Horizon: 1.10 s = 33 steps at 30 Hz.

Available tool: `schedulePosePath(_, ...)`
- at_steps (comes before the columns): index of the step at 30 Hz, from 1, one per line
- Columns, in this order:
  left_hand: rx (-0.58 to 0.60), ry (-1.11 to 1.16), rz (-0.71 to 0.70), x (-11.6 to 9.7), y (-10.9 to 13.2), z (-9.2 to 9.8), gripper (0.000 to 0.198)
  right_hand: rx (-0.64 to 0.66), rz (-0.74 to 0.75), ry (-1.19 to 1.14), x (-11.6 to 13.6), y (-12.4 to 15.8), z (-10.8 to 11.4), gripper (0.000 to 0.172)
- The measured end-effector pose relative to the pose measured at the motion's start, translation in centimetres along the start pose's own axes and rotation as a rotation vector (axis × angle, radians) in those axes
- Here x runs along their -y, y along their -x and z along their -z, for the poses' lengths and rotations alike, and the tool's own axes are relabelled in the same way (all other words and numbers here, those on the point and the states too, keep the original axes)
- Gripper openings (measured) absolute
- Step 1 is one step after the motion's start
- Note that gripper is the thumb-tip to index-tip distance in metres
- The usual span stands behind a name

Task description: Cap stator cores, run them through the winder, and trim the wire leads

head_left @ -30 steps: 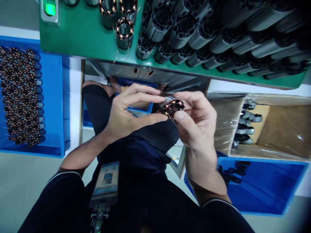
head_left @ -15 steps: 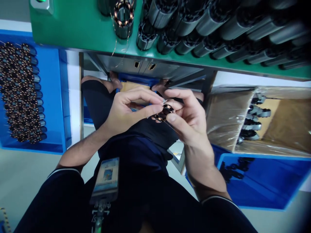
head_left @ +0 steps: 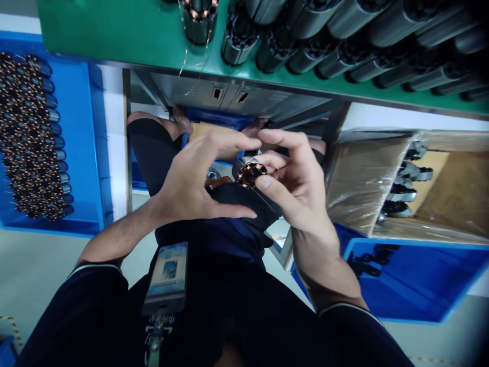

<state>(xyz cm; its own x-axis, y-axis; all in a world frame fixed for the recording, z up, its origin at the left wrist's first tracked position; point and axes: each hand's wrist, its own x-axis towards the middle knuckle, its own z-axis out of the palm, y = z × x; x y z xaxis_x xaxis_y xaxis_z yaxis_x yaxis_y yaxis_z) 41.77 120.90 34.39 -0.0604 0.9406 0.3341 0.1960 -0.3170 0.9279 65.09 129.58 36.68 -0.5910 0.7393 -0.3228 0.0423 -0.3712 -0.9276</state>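
My right hand (head_left: 298, 188) grips a small wound motor stator (head_left: 249, 172) between thumb and fingers, its copper-wound end facing me and a thin wire trailing from it. My left hand (head_left: 191, 178) is open, with fingers and thumb spread on either side of the stator and no visible contact with it. A small copper-coloured piece (head_left: 219, 181) shows below my left palm, too partly hidden to identify. An upright wound stator (head_left: 199, 23) stands at the near edge of the green worktable (head_left: 114, 30), with fine wires hanging over that edge.
Many stators lie in rows on the green table. A blue tray (head_left: 95, 153) of stacked stators sits at left. To the right are a plastic-lined cardboard box (head_left: 367, 178) holding stators and a blue bin (head_left: 412, 285). An ID badge (head_left: 168, 272) hangs at my chest.
My left hand has opened and drawn back from the stator. The stator has turned, its wound end now facing me more fully. The whole view has shifted slightly.
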Motion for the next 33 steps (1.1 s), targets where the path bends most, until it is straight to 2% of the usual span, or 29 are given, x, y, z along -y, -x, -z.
schedulePosePath(3, 0.020, -0.093, 0.005, -1.9, -0.8, -0.5, 0.066, 0.078, 0.038, 0.062, 0.1, -0.3, -0.5, 0.072)
schedulePosePath(5, 0.036, -0.097, 0.036, -2.3, -0.6, -0.8, 0.063, 0.070, 0.118, 0.175, 0.2, -0.3, -0.6, 0.065)
schedulePosePath(8, 0.032, -0.147, 0.052, -2.3, 0.1, -1.0, 0.068, -0.065, 0.300, 0.359, 0.4, -0.1, -0.6, 0.029)
schedulePosePath(10, 0.005, -0.203, 0.032, -2.4, 0.2, -0.9, 0.060, -0.161, 0.343, 0.378, 0.6, 0.0, -0.5, 0.013)
schedulePosePath(13, -0.038, -0.293, 0.002, -3.0, -0.4, -0.3, 0.039, -0.359, 0.376, 0.243, 0.7, -0.3, -0.3, 0.011)
schedulePosePath(15, -0.103, -0.328, -0.015, -3.1, -1.0, 0.1, 0.036, -0.502, 0.443, 0.124, 0.6, -0.5, -0.3, 0.013)
schedulePosePath(16, -0.142, -0.329, -0.036, -3.1, -1.3, 0.2, 0.037, -0.532, 0.482, 0.101, 0.4, -0.5, -0.4, 0.013)
schedulePosePath(18, -0.205, -0.295, -0.075, -2.8, -1.8, 0.3, 0.042, -0.456, 0.537, 0.170, 0.0, -0.1, -0.8, 0.010)
schedulePosePath(20, -0.232, -0.267, -0.127, -2.4, -2.1, 0.1, 0.041, -0.296, 0.568, 0.295, -0.4, 0.5, -1.3, 0.026)
schedulePosePath(22, -0.249, -0.287, -0.191, -2.2, -2.2, -0.1, 0.039, -0.209, 0.562, 0.344, -0.5, 1.1, -2.0, 0.035)
schedulePosePath(25, -0.245, -0.352, -0.243, -2.4, -2.2, -0.2, 0.036, -0.258, 0.543, 0.352, -0.2, 1.2, -2.8, 0.017)
schedulePosePath(28, -0.204, -0.376, -0.194, -2.7, -2.3, -0.2, 0.032, -0.306, 0.573, 0.387, 0.1, 0.5, -2.9, 0.003)
schedulePosePath(30, -0.214, -0.384, -0.240, -2.6, -2.4, -0.2, 0.031, -0.313, 0.631, 0.395, 0.1, 0.1, -2.9, 0.008)
schedulePosePath(33, -0.296, -0.400, -0.334, -2.3, -2.5, -0.4, 0.033, -0.305, 0.693, 0.428, 0.1, 0.0, -2.7, 0.017)
